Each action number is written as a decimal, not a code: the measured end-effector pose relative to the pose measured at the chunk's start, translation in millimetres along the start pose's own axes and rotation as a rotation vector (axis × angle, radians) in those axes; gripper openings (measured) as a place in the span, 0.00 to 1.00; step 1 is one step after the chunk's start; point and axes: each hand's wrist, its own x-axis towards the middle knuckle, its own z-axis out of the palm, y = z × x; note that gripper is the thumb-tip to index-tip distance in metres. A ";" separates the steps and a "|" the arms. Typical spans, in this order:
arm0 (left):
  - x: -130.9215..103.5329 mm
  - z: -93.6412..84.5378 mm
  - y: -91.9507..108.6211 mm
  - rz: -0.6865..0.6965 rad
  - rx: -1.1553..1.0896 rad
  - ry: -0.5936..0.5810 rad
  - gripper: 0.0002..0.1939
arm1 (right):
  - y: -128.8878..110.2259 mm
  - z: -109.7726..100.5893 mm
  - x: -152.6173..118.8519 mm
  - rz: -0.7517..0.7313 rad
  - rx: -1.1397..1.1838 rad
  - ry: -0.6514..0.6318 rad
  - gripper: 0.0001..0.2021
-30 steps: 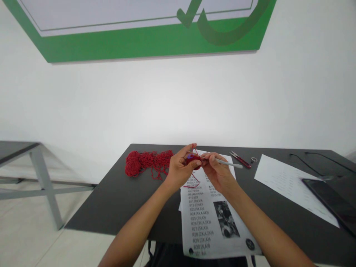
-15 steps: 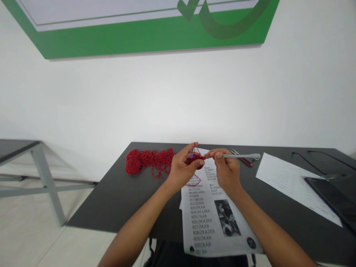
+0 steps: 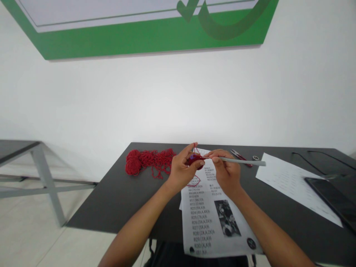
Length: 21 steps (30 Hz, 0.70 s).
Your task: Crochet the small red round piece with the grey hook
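Between the fingers of my left hand (image 3: 182,165) is a small dark red crochet piece (image 3: 198,162) with a purple spot on it. Red yarn loops over the raised left index finger and runs down to the piece. My right hand (image 3: 226,168) is closed around a grey-handled crochet hook (image 3: 241,161), whose thin metal end reaches the piece's right edge. I cannot make out whether the tip is inside a stitch. A red yarn ball (image 3: 134,162) with a loose tangle of strands (image 3: 158,159) lies to the left of my left hand.
Under my hands a printed pattern sheet (image 3: 201,222) hangs over the front edge of the dark table (image 3: 111,207). Snips with red handles (image 3: 241,157) and a small ring (image 3: 255,158) lie behind my right hand. Farther right are another paper (image 3: 292,185), a phone (image 3: 328,196) and glasses (image 3: 311,163).
The crochet hook has turned in my right hand, its handle end now lower and farther right, uncovering the ring. My left hand and the piece stay nearly in place.
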 end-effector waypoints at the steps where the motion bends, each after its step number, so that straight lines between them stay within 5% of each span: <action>1: -0.1 -0.4 -0.1 0.031 0.037 0.005 0.29 | 0.2 -0.2 -0.3 -0.019 -0.005 -0.008 0.06; 11: -1.3 -5.8 -12.1 0.325 0.399 0.016 0.27 | 0.8 -1.2 -5.3 -0.223 -0.192 -0.119 0.05; 17: -4.1 -5.8 -16.8 0.253 0.448 0.022 0.26 | 10.6 -0.7 -12.5 -0.297 -0.333 -0.243 0.10; 21: -6.9 0.2 -18.6 0.184 0.292 0.022 0.29 | 22.4 -2.9 -14.2 -0.347 -0.392 -0.276 0.13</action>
